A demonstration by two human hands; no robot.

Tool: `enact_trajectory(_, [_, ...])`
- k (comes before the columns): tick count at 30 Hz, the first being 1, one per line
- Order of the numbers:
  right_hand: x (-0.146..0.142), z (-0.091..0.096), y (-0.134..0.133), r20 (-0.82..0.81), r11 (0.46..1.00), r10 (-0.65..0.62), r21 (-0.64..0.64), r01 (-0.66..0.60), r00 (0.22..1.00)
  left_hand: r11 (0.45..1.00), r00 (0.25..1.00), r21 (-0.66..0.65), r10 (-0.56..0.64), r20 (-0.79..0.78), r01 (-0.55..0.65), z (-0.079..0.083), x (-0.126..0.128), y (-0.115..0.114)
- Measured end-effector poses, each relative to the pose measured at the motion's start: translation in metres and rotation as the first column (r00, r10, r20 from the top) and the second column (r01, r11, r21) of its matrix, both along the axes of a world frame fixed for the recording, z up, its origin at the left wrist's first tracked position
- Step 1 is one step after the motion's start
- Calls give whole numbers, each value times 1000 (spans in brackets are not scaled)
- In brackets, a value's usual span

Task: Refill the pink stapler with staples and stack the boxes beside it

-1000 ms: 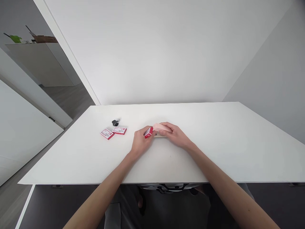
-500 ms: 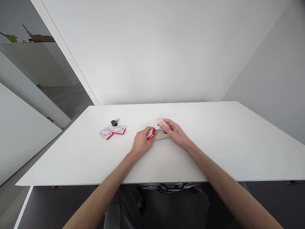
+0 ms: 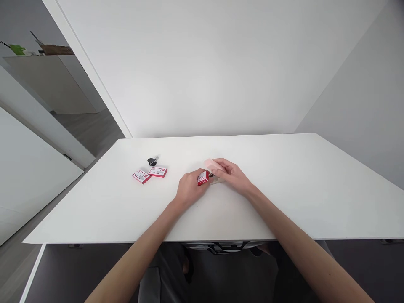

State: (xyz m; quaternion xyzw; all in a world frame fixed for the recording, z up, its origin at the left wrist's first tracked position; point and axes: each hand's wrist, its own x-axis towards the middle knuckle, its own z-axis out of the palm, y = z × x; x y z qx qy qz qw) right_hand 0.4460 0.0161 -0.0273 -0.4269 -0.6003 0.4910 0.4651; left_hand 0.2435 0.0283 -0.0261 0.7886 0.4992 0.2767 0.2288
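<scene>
My left hand (image 3: 190, 186) is closed around a small red-and-white staple box (image 3: 202, 178). Its fingers reach the left end of an opened stapler. My right hand (image 3: 236, 176) grips the stapler (image 3: 211, 163) by its pale pink top arm, which is tilted up. Below that arm, a strip of the cream base shows on the table, partly covered by both hands. A bit of the metal inside is visible between the box and my right fingertips, too small to make out in detail.
Two more red-and-white boxes (image 3: 158, 171) lie touching on the left of the white table (image 3: 284, 189). Just behind them sits a small black staple remover (image 3: 152, 161). A white wall (image 3: 202, 67) rises at the table's back edge.
My left hand has shifted slightly right with the box, closer to my right hand. The pink top arm has tipped lower and to the left, hiding more of the metal and base.
</scene>
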Motion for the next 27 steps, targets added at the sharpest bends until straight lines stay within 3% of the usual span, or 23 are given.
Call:
enact_trajectory(4, [0, -1, 1, 50, 1000, -19, 13, 18, 999, 997, 994, -44, 65, 91, -61, 4, 1, -2])
enact_trajectory(9, [-1, 1, -2, 57, 1000, -27, 10, 26, 998, 998, 994, -58, 34, 104, -28, 4, 0, -2])
enact_trajectory(16, [1, -1, 0, -24, 1000, -24, 8, 24, 999, 998, 990, -37, 51, 131, -47, 0, -2, 1])
enact_trajectory(23, [4, -3, 6, -220, 998, -57, -31, 51, 974, 999, 997, -44, 20, 77, -17, 0, -1, 1])
enact_trajectory(27, [3, 0, 3, -206, 998, -56, -45, 48, 977, 999, 998, -52, -5, 65, 9, 1, -1, -1])
